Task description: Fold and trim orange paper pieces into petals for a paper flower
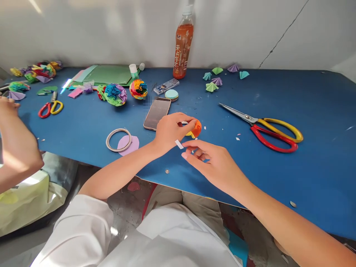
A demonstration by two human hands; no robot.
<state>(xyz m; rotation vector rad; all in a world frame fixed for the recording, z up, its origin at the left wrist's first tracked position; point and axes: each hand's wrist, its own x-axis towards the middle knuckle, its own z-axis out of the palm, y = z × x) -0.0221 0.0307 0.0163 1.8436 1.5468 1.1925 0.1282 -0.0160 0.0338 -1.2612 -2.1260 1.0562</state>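
My left hand [172,129] is closed at the fingertips on a small orange and yellow paper piece [197,129], partly covered by the fingers. A small white strip [179,144] is at the index fingertip of my right hand [213,159], just below the left hand. The right fingers are curled, with thumb and index close together. Left of my hands, a roll of tape [108,140] overlaps a lilac paper circle [132,147]. Beyond the left hand lies a phone [158,113].
Big scissors [250,118] with red and yellow handles lie at right. Folded paper pieces [217,81], a drink bottle [183,48], ruffled paper balls [115,94], a glue stick [134,71] and small scissors [51,106] are farther back. Another person's arm [18,144] is at left.
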